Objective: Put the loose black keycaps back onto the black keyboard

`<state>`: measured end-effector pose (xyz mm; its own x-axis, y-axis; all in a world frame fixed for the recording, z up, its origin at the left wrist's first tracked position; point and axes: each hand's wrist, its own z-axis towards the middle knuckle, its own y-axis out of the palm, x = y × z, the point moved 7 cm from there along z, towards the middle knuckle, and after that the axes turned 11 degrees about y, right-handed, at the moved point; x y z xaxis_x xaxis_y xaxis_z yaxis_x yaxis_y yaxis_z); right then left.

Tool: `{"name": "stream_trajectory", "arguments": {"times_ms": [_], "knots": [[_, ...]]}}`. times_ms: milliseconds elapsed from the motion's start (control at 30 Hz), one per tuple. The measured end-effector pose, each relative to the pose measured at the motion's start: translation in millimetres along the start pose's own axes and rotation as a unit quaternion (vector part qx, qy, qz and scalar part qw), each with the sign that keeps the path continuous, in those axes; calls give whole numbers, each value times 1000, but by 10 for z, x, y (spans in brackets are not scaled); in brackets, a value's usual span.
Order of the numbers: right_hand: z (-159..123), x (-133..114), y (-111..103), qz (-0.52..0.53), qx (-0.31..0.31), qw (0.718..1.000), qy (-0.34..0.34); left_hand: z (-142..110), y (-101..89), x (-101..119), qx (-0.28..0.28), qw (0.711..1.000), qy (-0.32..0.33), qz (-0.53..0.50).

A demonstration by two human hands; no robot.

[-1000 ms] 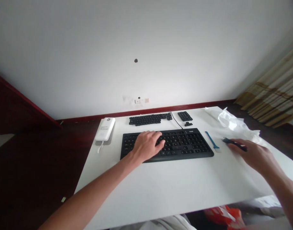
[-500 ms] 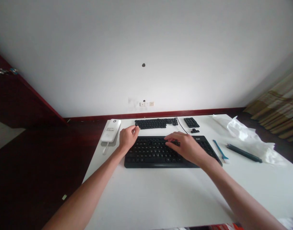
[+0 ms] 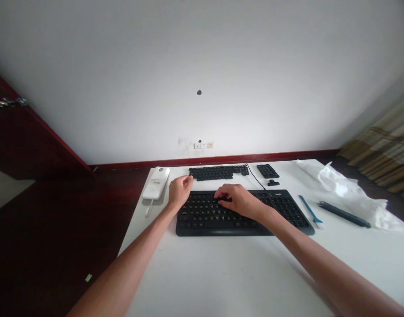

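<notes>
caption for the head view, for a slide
Two bare hands over a black keyboard, a blue brush and a dark pen-shaped tool to its right

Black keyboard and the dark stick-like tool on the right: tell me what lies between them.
A blue-handled brush lies on the table between the black keyboard and the dark tool, as the head view shows.

Has the keyboard (image 3: 205, 224) on the surface (image 3: 221, 273), the device (image 3: 155, 184) to its left and keycaps (image 3: 212, 173) behind. Has the brush (image 3: 309, 209) and tool (image 3: 344, 214) to the right, plastic (image 3: 349, 188) behind the tool.
</notes>
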<state>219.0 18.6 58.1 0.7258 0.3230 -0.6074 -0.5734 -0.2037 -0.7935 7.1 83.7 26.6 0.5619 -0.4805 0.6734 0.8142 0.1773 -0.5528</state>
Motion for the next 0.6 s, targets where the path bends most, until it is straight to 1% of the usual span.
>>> {"name": "stream_trajectory", "arguments": {"times_ms": [67, 133, 200, 267, 367, 467, 533, 600], "knots": [[-37, 31, -79, -9, 15, 1000, 3, -1, -3, -3, -1, 1000, -1, -1], [-89, 134, -218, -12, 31, 999, 25, -4, -5, -10, -3, 1000, -3, -2], [-164, 325, -394, -10, 36, 997, 63, -6, -4, -14, -7, 1000, -4, -4], [-259, 564, -548, -10, 17, 995, 96, -5, 0, -13, -10, 1000, -5, -7], [-407, 937, -709, 6, 4, 990, 144, -2, 4, -5, -15, 1000, -9, -14], [-503, 1170, -701, 72, -20, 984, 164, 2, 2, 11, -16, 1000, -9, -21], [-532, 1236, -664, 101, -27, 980, 172, 2, 1, 13, -15, 1000, -9, -24], [-544, 1250, -641, 99, -22, 979, 177, 1, 4, 7, -15, 1000, -7, -25]]}}
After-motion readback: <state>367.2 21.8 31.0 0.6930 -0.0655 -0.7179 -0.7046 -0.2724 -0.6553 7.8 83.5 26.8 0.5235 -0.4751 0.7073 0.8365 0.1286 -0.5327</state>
